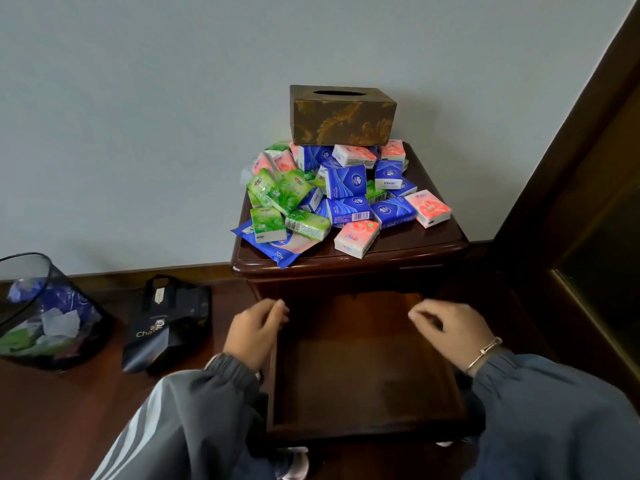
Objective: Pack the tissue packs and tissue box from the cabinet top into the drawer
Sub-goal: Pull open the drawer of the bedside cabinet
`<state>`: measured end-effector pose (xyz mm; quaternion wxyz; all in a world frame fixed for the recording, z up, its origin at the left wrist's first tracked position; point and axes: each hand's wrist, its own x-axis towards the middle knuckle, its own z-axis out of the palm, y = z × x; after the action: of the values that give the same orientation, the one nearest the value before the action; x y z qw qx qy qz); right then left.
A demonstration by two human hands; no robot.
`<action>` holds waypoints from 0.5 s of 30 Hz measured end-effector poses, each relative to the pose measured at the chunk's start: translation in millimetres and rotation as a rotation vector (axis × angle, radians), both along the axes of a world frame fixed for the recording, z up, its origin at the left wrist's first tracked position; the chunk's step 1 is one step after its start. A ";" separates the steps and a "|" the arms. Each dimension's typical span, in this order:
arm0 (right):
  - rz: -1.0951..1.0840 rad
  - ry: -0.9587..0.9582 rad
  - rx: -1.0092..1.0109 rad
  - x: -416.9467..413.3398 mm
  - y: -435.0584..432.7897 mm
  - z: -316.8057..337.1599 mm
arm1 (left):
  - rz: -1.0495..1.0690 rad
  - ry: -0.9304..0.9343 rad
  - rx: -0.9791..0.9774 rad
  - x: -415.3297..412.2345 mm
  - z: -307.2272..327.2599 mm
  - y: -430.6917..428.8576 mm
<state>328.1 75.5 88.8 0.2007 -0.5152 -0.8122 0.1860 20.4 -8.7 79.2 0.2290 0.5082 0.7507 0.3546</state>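
Risks first:
- tissue box (343, 116) sits on top of the pile of tissue packs (343, 195), at the back by the wall. If I pull packs from under it, the box prob tips or slides fwd and scatters the rest. Box should come off first, imo.
- flat blue pack (273, 247) overhangs the front-left corner of the cabinet top (433, 233), w/ green packs resting on it. A nudge there likely drops it to the floor, near the black bag (166, 323) or the mesh bin (45, 313).
- pink pack (356, 239) is close to the front edge, same issue.
- packs are slick film, loosely heaped. A big grab prob sheds a few.
- box is bulky vs the drawer (360, 382); if packs go in first it may not fit. Can't judge depth from here.

Hands:
- left hand (256, 332): fingers curled in, right by the drawer's left wall. Can't tell if it's touching or gripping the rim. No pack in it.
- right hand (446, 332): above the drawer's right side, fingers loosely curled, nothing held, not touching anything I can see.

Drawer is pulled out, nothing inside. All packs + box are up on the cabinet top, none packed yet.
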 end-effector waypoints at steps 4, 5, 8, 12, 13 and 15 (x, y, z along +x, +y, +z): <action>-0.115 0.130 0.363 -4.5 33.9 42.2 | 0.079 0.161 0.259 -11.7 48.1 25.4; -0.140 0.153 0.393 -7.1 43.4 51.9 | 0.107 0.186 0.290 -14.7 57.7 34.0; -0.202 0.188 0.390 -22.3 69.9 73.0 | 0.167 0.217 0.321 -21.2 77.4 61.3; -0.095 -0.079 0.351 -57.7 101.4 84.7 | 0.031 0.435 0.332 -13.6 93.9 96.9; -0.084 -0.189 0.359 -64.6 108.3 85.2 | -0.041 0.542 0.315 -8.8 96.6 106.7; -0.109 -0.341 0.315 -72.4 120.2 82.7 | -0.172 0.705 0.279 2.6 100.4 126.2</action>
<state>255.7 195.7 171.4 0.1484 -0.5447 -0.8242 -0.0440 22.9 117.5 179.6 -0.0855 0.6863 0.6825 0.2362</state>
